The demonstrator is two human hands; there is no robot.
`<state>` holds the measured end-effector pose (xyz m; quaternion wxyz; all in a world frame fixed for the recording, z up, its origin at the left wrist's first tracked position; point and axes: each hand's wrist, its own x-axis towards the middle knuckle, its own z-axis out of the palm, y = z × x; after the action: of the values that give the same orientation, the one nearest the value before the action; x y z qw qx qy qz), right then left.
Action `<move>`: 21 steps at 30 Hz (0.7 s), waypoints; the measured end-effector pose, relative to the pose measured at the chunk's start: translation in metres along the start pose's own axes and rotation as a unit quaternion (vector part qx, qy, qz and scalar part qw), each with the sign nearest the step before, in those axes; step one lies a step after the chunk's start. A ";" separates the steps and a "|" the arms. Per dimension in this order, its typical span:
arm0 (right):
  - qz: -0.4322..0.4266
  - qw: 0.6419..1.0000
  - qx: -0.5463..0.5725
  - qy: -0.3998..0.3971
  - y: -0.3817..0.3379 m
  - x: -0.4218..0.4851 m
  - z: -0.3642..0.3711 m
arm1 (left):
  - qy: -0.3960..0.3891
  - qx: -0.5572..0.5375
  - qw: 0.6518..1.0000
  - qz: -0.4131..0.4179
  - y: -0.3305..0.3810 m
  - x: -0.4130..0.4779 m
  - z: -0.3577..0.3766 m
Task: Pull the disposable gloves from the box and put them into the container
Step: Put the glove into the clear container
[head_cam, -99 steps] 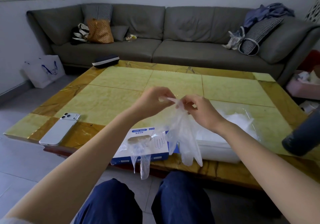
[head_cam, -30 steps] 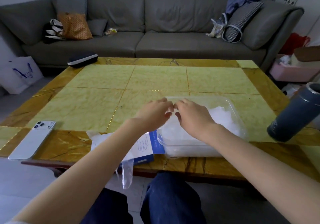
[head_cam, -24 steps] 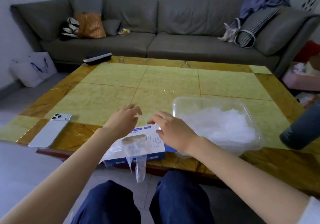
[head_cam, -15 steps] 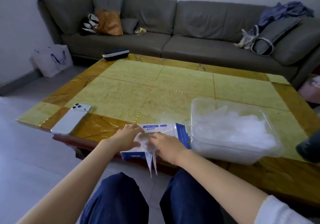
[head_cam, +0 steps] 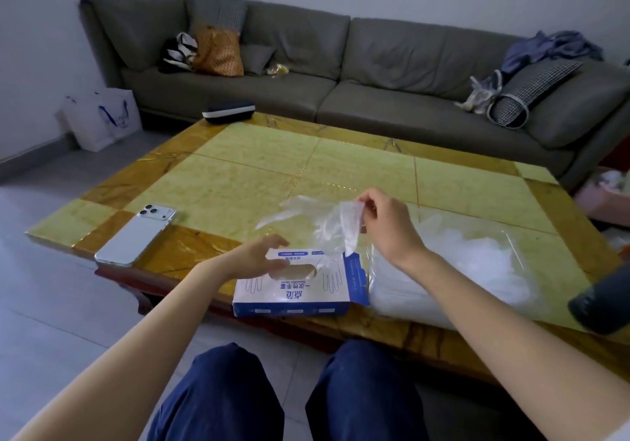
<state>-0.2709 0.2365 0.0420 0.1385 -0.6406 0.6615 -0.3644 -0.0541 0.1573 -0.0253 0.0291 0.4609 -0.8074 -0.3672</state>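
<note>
A blue-and-white glove box (head_cam: 300, 287) lies flat at the table's near edge. My left hand (head_cam: 259, 258) rests on its far left part, fingers relaxed. My right hand (head_cam: 385, 225) pinches a clear disposable glove (head_cam: 335, 224) and holds it above the box; the glove's lower end still reaches the box opening. To the right of the box stands a clear plastic container (head_cam: 511, 246) filled with a heap of white-looking gloves.
A white phone (head_cam: 136, 234) lies on the table's left edge. A dark flask (head_cam: 603, 300) leans in at the right edge. A dark case (head_cam: 228, 111) sits at the table's far corner. Behind the table stands a grey sofa (head_cam: 375, 75) with bags.
Both hands left the container and came to the box. My right hand has since pulled a glove up out of the box while my left hand stays on the box.
</note>
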 end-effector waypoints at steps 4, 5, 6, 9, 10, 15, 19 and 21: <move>0.077 0.993 0.089 -0.016 0.012 0.005 -0.025 | 0.015 -0.154 0.986 0.063 0.038 0.001 -0.002; 0.101 0.984 0.143 -0.031 0.014 0.003 -0.030 | 0.004 -0.194 0.978 0.078 0.048 0.003 0.000; 0.122 0.973 0.193 -0.043 0.016 0.001 -0.035 | -0.010 -0.234 0.967 0.100 0.058 0.004 0.002; 0.152 0.951 0.263 -0.050 0.021 -0.006 -0.048 | -0.024 -0.297 0.945 0.134 0.079 0.009 0.007; 0.160 0.947 0.276 -0.046 0.025 -0.007 -0.051 | -0.017 -0.300 0.944 0.137 0.086 0.012 0.010; 0.215 0.930 0.299 -0.006 0.048 -0.017 -0.067 | 0.079 -0.312 0.939 0.119 0.116 0.025 0.017; 0.246 0.920 0.305 0.020 0.068 -0.025 -0.072 | 0.099 -0.315 0.938 0.106 0.126 0.032 0.012; 0.251 0.931 0.260 0.056 0.078 -0.026 -0.072 | 0.104 -0.315 0.938 0.099 0.132 0.035 0.010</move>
<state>-0.3725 0.2764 0.0337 0.3498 -0.3736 0.6896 -0.5123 -0.1735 0.1767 0.0387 0.2929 0.3815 -0.6842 -0.5482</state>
